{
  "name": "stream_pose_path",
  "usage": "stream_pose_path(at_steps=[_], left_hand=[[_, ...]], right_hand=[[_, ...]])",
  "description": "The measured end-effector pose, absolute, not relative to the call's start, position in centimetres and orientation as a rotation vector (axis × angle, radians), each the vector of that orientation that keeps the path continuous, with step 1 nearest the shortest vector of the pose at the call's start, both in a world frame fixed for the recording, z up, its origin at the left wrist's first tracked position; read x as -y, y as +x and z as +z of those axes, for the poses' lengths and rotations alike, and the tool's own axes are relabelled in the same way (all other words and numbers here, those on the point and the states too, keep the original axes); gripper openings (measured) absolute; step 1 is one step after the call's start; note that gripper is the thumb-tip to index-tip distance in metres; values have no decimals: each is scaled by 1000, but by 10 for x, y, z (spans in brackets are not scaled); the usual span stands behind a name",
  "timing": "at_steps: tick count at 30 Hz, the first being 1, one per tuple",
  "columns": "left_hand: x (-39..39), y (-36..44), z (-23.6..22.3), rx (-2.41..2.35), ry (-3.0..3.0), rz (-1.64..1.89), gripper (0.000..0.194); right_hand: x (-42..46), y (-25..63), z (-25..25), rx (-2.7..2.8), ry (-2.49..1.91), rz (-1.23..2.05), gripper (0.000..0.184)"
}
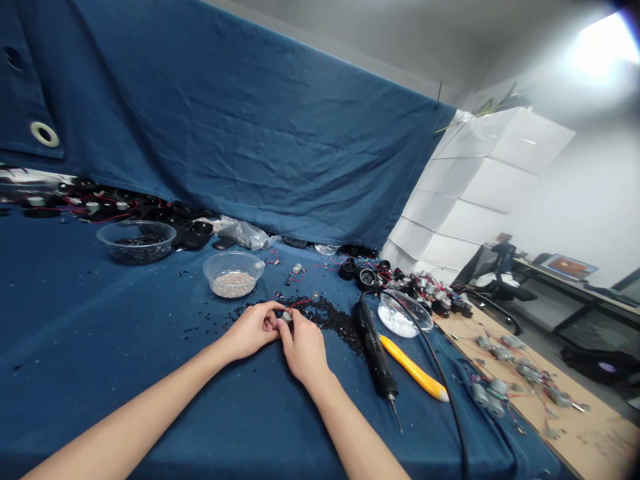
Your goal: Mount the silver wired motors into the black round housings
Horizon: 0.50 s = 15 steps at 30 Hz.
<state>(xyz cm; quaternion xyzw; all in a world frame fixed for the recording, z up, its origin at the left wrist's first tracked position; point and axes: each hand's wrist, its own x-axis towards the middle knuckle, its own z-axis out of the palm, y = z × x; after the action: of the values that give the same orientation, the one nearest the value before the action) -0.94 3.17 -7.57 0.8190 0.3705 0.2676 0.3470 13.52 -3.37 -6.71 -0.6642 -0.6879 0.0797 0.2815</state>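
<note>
Between my fingertips is a small silver motor [286, 317] with a red wire trailing off to the right. My left hand [257, 328] pinches it from the left, fingers curled. On the other side, my right hand [304, 343] is closed on it with thumb and fingers. Both hands rest low over the blue cloth, and parts of the motor are hidden by the fingers. Just beyond and right of them spreads a pile of tiny black pieces [333, 317]. A black electric screwdriver [374, 350] lies to the right, its bit pointing toward me.
A clear bowl [213, 270] of small metallic pieces stands ahead; another bowl [107, 233] with black parts is farther left. Right are a yellow-handled tool [415, 370], a dish [425, 320] of white bits and a black cable [445, 380]. Motors [493, 393] lie at the right edge.
</note>
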Motion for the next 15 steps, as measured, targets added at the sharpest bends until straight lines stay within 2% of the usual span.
stream_pose_path(at_steps=[15], left_hand=[[-32, -10, -74, -958, 2130, 701, 29]], right_hand=[[31, 136, -68, 1844, -1741, 255, 27]])
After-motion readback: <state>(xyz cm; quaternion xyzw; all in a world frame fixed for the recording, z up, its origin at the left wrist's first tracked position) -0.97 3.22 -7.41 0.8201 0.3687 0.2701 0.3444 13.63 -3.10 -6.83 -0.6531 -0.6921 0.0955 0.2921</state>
